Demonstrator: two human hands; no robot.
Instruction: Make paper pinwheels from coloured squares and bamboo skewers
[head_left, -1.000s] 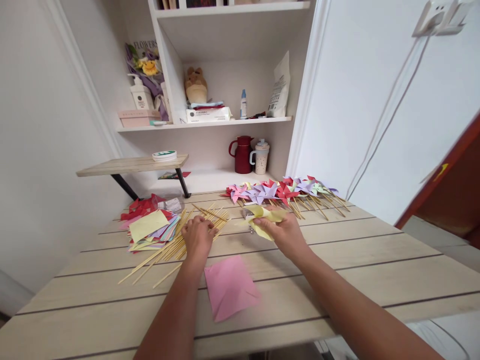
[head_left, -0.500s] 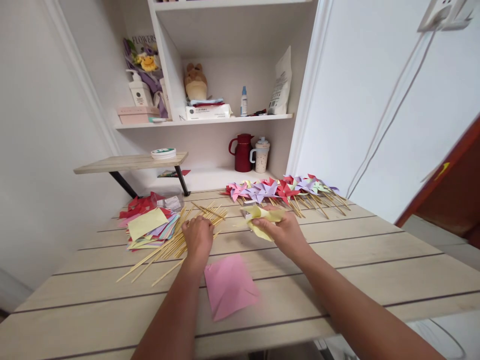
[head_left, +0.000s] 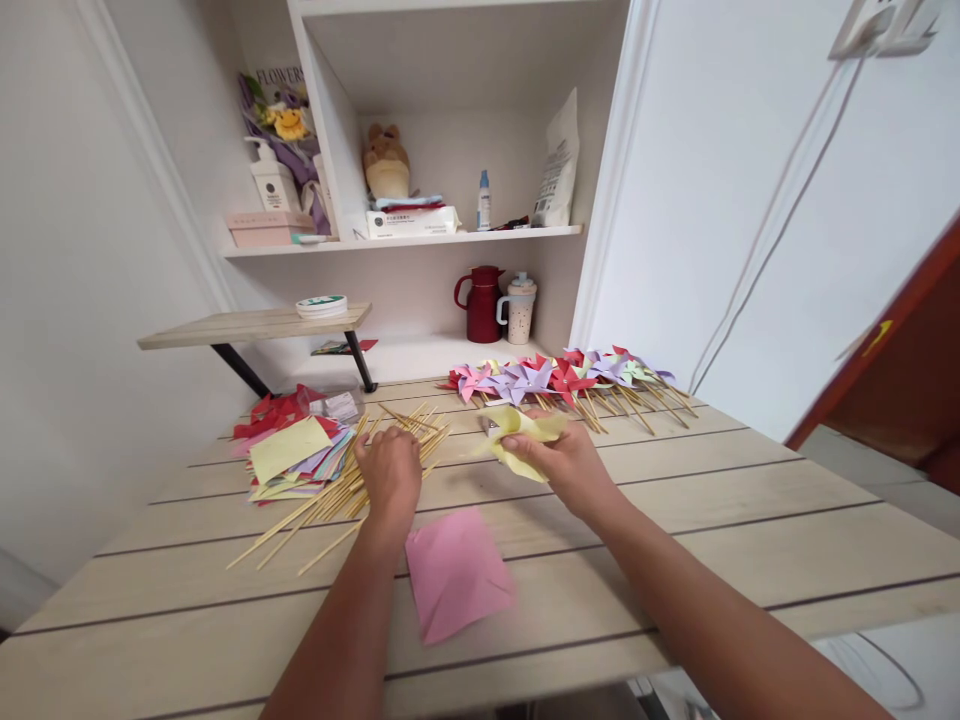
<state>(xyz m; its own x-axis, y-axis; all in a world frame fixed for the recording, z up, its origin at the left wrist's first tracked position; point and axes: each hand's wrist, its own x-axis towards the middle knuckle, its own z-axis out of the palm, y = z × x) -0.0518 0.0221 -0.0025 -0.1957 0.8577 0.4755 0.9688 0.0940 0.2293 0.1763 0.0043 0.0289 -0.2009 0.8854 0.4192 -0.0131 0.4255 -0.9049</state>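
Observation:
My left hand (head_left: 391,470) rests on a loose pile of thin wooden sticks (head_left: 330,498), its fingers bent and somewhat apart; the fingertips are partly hidden. Between the thumb and fingers of my right hand (head_left: 566,455) is a pale yellow paper pinwheel (head_left: 525,428), its blades curled inward, held just above the table. A small shiny piece shows by its left side, too blurred to name. Nearer to me, a pink paper square (head_left: 459,575) with slits at its corners lies flat between my forearms.
Several finished pinwheels (head_left: 566,378) on sticks lie at the back right. Left of the sticks is a stack of coloured paper squares (head_left: 292,450), beside a clear box (head_left: 337,405). A low wooden stand (head_left: 255,325) rises behind them. A red jug (head_left: 484,305) and a cup (head_left: 520,310) stand behind.
My left hand has shifted slightly on the stick pile, and its fingers have spread a little. My right hand keeps the yellow pinwheel in nearly the same place. The view has moved slightly.

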